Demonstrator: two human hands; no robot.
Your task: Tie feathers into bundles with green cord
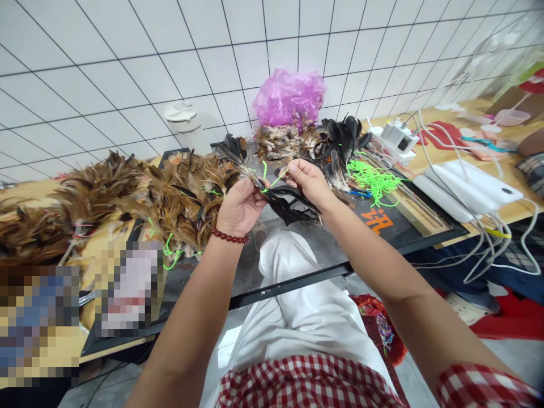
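Closed around the quill end of a bundle of black feathers [291,205] is my left hand [242,205], with a red bead bracelet at its wrist. A bright green string [278,179] crosses the bundle by the left fingertips. Its other end is pinched between the thumb and finger of my right hand [308,180]. The bundle's dark tips hang below, between both hands. Brown feather bunches [187,192] lie left of my left hand. Right of my right hand sits a tangled pile of green strings [374,177].
A purple plastic bag [289,97] stands against the tiled wall behind more feathers [287,143]. Black feathers [344,133] lie at the back right. White power banks [471,184] with cables and a charger block [397,139] occupy the right side. A lidded white cup [182,116] is at back left.
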